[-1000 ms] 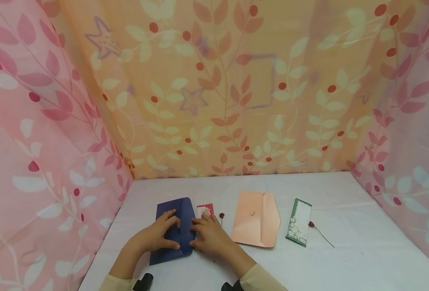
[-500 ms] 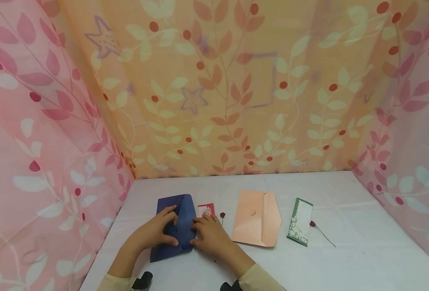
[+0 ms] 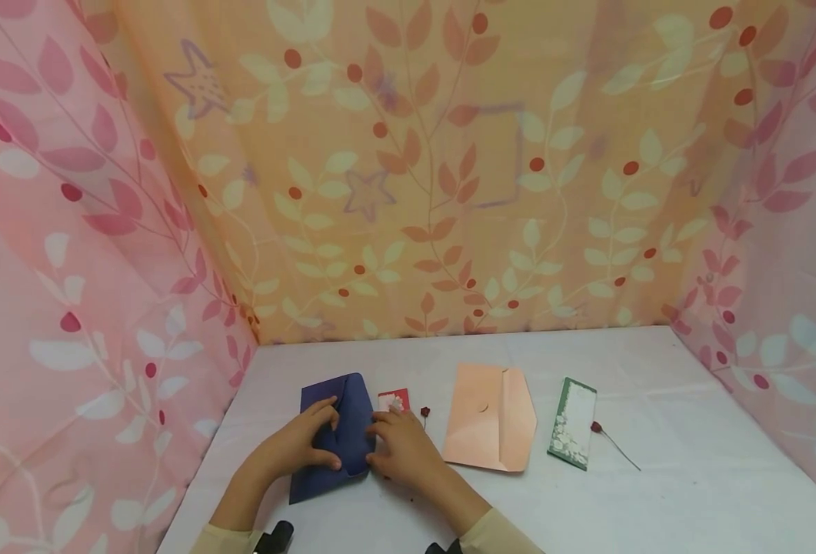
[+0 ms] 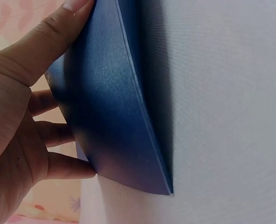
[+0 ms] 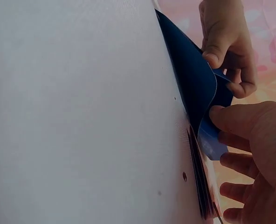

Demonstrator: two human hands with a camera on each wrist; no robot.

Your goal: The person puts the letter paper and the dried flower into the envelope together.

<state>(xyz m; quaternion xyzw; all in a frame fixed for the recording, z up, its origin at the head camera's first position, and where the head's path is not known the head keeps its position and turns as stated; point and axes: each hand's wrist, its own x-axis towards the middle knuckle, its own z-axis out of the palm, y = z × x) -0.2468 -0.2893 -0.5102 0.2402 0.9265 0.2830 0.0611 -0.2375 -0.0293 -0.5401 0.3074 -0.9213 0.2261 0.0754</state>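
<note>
Near the left edge of the counter [image 3: 712, 500], a blue envelope [image 3: 328, 440] is held between bent fingers and thumb by the left grip [image 3: 302, 444]; its flap [image 3: 354, 419] is touched by the right grip [image 3: 408, 452], loosely spread. Mid-counter, a peach envelope [image 3: 475, 423] is laid, flap unfolded. Contents cannot be told.

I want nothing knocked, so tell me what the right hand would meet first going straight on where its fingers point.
Likely the blue envelope: the right hand is at its near edge, though exact contact is unclear. The left hand lies beyond.
</note>
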